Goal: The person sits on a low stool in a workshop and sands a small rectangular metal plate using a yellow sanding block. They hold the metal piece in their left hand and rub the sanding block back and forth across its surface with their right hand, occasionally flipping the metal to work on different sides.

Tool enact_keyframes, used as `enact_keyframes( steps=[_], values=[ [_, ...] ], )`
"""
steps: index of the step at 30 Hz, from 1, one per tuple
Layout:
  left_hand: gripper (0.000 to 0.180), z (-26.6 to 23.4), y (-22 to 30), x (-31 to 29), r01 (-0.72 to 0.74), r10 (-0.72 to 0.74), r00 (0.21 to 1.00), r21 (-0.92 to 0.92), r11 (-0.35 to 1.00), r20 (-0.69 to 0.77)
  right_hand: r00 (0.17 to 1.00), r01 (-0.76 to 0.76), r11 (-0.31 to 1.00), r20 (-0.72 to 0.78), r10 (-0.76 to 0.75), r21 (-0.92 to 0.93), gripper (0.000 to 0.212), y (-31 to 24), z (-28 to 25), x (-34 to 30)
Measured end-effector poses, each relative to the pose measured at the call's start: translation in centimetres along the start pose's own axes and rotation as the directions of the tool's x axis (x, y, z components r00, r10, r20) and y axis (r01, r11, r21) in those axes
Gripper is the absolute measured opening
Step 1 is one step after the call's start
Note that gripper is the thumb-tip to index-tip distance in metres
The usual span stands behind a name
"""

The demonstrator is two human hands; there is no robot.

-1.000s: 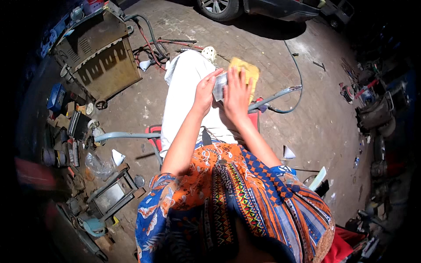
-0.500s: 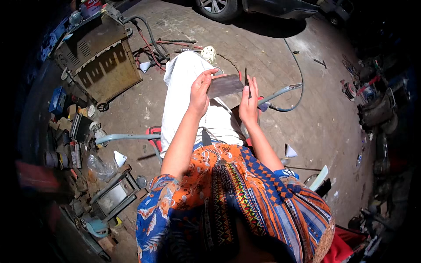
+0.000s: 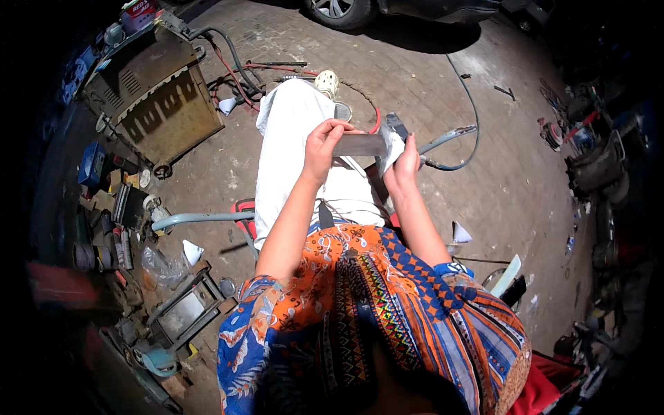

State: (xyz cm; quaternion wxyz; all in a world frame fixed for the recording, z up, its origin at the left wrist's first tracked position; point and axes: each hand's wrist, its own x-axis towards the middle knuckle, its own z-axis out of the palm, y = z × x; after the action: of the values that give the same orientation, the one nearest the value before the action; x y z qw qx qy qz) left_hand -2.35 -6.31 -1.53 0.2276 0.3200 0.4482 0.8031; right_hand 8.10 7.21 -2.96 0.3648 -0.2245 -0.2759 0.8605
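My left hand (image 3: 322,152) is closed on one end of a dark grey, flat rectangular plate (image 3: 361,145), with thumb and fingers pinching its edge. The plate lies nearly level above my lap and its far end meets a second flat piece. This second piece (image 3: 391,148) has a bright, shiny face and a dark upper end, and stands tilted. My right hand (image 3: 404,166) grips it from the right, thumb up along its side; most of those fingers are hidden behind it. What the pieces are made of I cannot tell.
A worn metal cabinet (image 3: 166,97) with cables and red hose stands at the far left. Tools and scrap, including a metal frame (image 3: 183,311), lie along the left. A grey tube (image 3: 449,137) juts out right of my hands. A parked car's wheel (image 3: 339,10) is ahead.
The piece in my right hand has turned from edge-on to show its bright face. The plate in my left hand has tilted and looks narrower, its end now against the other piece.
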Motion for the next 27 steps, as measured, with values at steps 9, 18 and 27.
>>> enact_keyframes(
  steps=[9, 18, 27],
  values=[
    [0.041, -1.2, -0.1, -0.1, -0.059, 0.062, 0.994, -0.036, 0.998, 0.091, 0.982, -0.042, 0.991, 0.189, 0.018, 0.123, 0.051, -0.3, 0.2, -0.2],
    [0.048, -0.1, -0.8, -0.1, -0.320, 0.249, 0.944, 0.406, 0.856, 0.218, 0.956, 0.042, 0.956, 0.266, -0.123, 0.289, 0.061, -5.1, 2.1, -2.2],
    [0.066, 0.0, -0.1, -0.2, 0.399, -0.377, 0.894, -0.048, 0.916, 0.241, 0.949, -0.004, 0.935, 0.295, -0.108, 0.355, 0.060, -5.7, 2.0, -2.6]
  ],
)
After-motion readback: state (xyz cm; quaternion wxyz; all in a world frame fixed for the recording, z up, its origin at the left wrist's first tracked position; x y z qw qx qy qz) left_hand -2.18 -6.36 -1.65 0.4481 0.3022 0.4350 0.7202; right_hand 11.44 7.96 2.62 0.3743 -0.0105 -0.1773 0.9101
